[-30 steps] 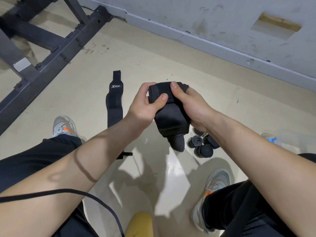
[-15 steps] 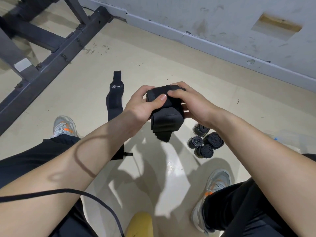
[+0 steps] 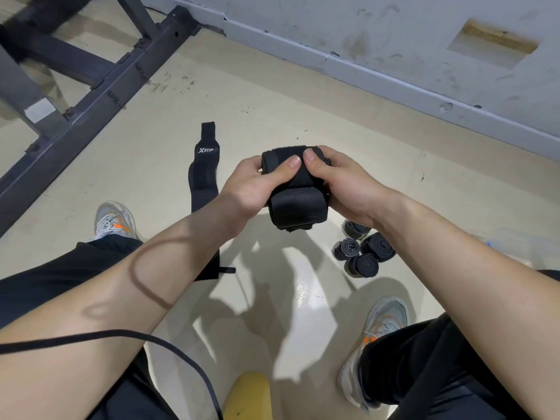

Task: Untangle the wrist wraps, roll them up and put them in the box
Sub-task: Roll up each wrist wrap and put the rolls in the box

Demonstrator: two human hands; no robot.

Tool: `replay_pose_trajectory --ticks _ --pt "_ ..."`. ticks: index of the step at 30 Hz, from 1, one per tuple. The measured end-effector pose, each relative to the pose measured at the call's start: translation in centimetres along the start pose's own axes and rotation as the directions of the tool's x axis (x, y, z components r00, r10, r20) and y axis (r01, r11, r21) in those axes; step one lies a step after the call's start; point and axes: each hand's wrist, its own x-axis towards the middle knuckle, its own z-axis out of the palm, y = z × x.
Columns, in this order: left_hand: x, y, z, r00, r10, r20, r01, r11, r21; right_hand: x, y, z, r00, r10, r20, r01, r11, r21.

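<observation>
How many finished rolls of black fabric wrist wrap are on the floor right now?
4, clustered under the right forearm: far roll partly behind it, left roll, right roll, near roll. Others may be hidden.

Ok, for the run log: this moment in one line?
rolling | left hand grips wrist wrap | right hand grips it | floor: rolled wraps, flat wrap

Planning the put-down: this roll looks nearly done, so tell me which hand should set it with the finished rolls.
Right, probably. The right hand grips the roll, and the finished rolls lie on the floor just below its wrist. The left hand sits nearer the flat wrap.
</observation>
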Motion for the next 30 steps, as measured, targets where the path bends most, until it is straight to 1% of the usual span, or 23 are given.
replay_pose_trajectory --ticks 4,7,10,14,15,19,24,26,28,30 --pt "-0.1 -0.1 -0.1 1.000 -0.007 -0.009 0.006 0.998 -0.061 -0.1 -0.5 -0.2 1.000 0.026 0.003 -0.025 0.994 -0.104" --pt "-0.1 -0.2 -0.4 0.999 -0.021 -0.038 0.019 0.997 -0.073 -0.3 -0.5 0.0 0.998 0.065 0.006 -0.063 0.988 -0.138" --pt "-0.2 0.0 -0.5 0.998 -0.058 -0.014 0.056 0.994 -0.099 -0.3 -0.4 0.2 0.999 0.046 -0.022 -0.048 0.995 -0.090" --pt "-0.3 0.9 -0.4 0.992 -0.114 0.050 0.122 0.971 -0.205 -0.2 -0.1 -0.1 0.999 0.031 -0.008 -0.031 0.999 -0.024" --pt "-0.2 1.0 -0.4 0.992 -0.113 0.050 0.121 0.971 -0.204 -0.2 -0.1 -0.1 1.000 0.031 0.001 -0.031 0.999 -0.019" --pt "0.0 0.6 -0.5 0.997 -0.077 -0.029 0.070 0.979 -0.191 -0.4 -0.4 0.0 0.997 0.070 0.025 -0.070 0.998 0.006" --pt "-0.1 0.3 -0.9 1.000 -0.019 0.014 0.021 0.995 -0.093 -0.6 -1.0 0.3 0.989 0.120 0.081 -0.116 0.992 -0.053" --pt "-0.3 0.3 -0.8 1.000 -0.005 0.022 0.007 0.997 -0.072 -0.5 -0.7 0.4 0.994 0.096 0.056 -0.093 0.994 -0.057" --pt "-0.3 0.3 -0.7 1.000 -0.018 0.021 0.020 0.995 -0.100 -0.3 -0.5 0.3 0.997 0.073 0.027 -0.073 0.997 -0.026" --pt "-0.3 0.6 -0.6 0.995 -0.093 0.040 0.099 0.979 -0.176 -0.3 -0.4 0.2 0.998 0.057 0.013 -0.057 0.998 0.003"
